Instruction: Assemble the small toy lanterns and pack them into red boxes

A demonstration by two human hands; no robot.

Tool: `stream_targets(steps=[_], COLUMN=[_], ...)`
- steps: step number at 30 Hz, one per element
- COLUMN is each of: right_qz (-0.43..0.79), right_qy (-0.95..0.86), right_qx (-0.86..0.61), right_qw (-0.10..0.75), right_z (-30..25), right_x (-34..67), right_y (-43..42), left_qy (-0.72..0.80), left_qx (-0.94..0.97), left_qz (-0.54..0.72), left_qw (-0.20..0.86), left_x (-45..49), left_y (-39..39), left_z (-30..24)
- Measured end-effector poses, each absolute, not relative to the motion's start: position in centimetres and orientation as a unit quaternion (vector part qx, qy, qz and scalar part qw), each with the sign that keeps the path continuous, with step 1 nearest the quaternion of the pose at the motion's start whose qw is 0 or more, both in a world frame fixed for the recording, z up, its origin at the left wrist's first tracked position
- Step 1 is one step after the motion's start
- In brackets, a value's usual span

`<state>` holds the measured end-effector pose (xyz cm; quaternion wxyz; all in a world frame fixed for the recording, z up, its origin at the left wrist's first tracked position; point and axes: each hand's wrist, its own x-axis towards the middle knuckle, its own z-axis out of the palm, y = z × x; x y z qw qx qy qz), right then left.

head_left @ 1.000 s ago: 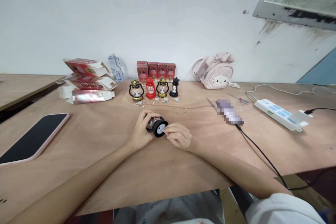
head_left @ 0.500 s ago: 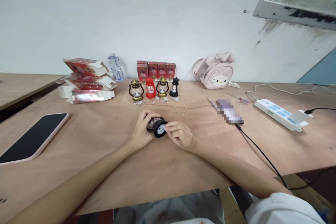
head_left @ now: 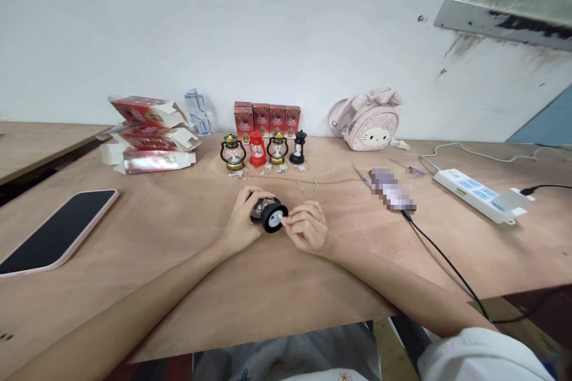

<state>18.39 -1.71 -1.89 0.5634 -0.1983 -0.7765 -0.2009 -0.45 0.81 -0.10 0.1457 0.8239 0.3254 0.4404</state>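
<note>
A small black lantern (head_left: 263, 209) lies tipped over in my left hand (head_left: 242, 220), whose fingers wrap round its clear body. Its round base faces me, showing a white disc (head_left: 274, 219) inside a black rim. At the disc's right edge, my right hand (head_left: 309, 229) pinches a small whitish piece, too small to name. Behind my hands stand two gold-and-black lanterns (head_left: 233, 155), a red lantern (head_left: 258, 152) and another black lantern (head_left: 298, 149). Small white and metallic bits (head_left: 239, 175) lie before them, near a thin bent strand (head_left: 307, 188).
Red boxes (head_left: 269, 119) stand against the wall. Opened boxes (head_left: 152, 137) and a bottle (head_left: 197, 112) are back left. A phone (head_left: 58, 229) lies left. To the right are a pink bag (head_left: 373, 122), a screwdriver (head_left: 361, 174), a blurred device (head_left: 391, 189) and a power strip (head_left: 473, 193).
My right fingers have shifted slightly at the base, and the whitish piece now sits nearer the disc's right edge. My left hand keeps hold of the lantern. The view has shifted a little.
</note>
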Motion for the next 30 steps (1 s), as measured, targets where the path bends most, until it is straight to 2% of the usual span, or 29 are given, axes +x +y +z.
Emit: stream_targets(steps=[30], right_qz=[-0.198], right_qy=[-0.781], right_qx=[-0.216], right_qw=[0.551], right_z=[-1.34], right_x=[18.44], right_y=[-1.99], left_qy=[0.316], left_qx=[0.833], left_qz=[0.437], left_qw=[0.123], left_x=[-0.42], left_y=[0.84], left_z=[-0.15])
